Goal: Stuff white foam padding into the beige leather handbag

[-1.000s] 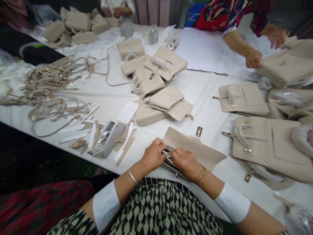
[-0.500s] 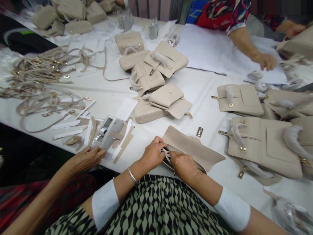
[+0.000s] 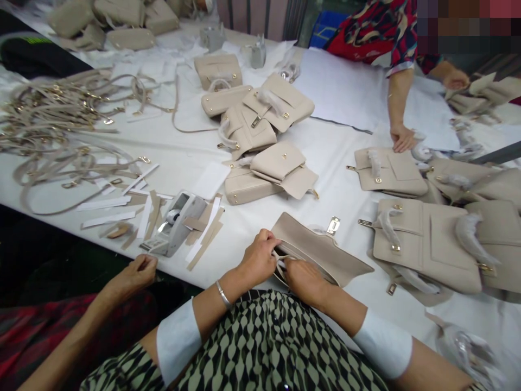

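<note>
A beige handbag point(image 3: 311, 244) lies at the table's front edge, its flap folded back and a gold clasp point(image 3: 334, 225) on the flap's far side. My left hand point(image 3: 260, 259) is closed on the left end of the bag's mouth, pinching the rim. The fingers of my right hand point(image 3: 306, 279) reach into the opening, where the bag hides their tips. A pale edge shows between the two hands. Left of my hands stands a grey tape dispenser point(image 3: 179, 222), with paper and beige strips point(image 3: 209, 233) beside it.
Several beige handbags point(image 3: 264, 136) are heaped ahead, and more bags point(image 3: 445, 244) lie at right. Tangled straps point(image 3: 61, 103) cover the left side. A neighbour's hand point(image 3: 136, 274) is at the left table edge. Across the table, another person's hand point(image 3: 402, 137) touches a bag.
My right fingers have gone deeper into the handbag, while my left hand keeps its grip. The neighbour's hand has drawn back from the tape dispenser. The person opposite has moved a hand onto a bag.
</note>
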Demonstrator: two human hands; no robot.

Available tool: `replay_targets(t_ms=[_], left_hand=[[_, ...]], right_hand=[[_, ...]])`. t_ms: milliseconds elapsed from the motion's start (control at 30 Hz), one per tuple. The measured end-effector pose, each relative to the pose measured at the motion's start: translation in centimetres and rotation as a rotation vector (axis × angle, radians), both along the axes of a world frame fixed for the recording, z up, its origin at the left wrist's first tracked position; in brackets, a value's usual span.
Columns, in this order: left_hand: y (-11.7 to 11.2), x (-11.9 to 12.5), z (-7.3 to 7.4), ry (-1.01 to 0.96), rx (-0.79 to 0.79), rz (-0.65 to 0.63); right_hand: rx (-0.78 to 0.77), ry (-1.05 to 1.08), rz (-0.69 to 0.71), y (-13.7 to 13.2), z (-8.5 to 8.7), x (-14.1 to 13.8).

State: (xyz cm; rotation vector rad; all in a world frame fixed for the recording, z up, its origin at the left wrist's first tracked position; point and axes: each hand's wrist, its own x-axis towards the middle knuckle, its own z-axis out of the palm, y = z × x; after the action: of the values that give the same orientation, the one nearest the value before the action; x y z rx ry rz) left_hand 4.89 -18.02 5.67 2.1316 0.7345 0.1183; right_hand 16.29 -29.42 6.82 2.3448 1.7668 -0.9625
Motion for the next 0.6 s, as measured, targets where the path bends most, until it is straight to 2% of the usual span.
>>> replay_targets(t_ms=[100, 167, 400, 600], left_hand=[[-0.1, 0.0, -0.1, -0.003, 0.008, 0.000], [-0.2, -0.1, -0.2, -0.003, 0.016, -0.008], [-0.9, -1.0, -0.5, -0.022, 0.031, -0.020], [-0.8, -1.4, -0.5, -0.001, -0.005, -0.025]], right_hand=[[0.105, 0.244, -0.159, -0.7, -0.5, 0.3], [0.146, 0.324, -0.190, -0.8, -0.9, 0.7], [-0.067, 0.111, -0.007, 1.5, -1.6, 1.0], [-0.046, -0.002, -0.071, 1.2, -1.2, 0.2]])
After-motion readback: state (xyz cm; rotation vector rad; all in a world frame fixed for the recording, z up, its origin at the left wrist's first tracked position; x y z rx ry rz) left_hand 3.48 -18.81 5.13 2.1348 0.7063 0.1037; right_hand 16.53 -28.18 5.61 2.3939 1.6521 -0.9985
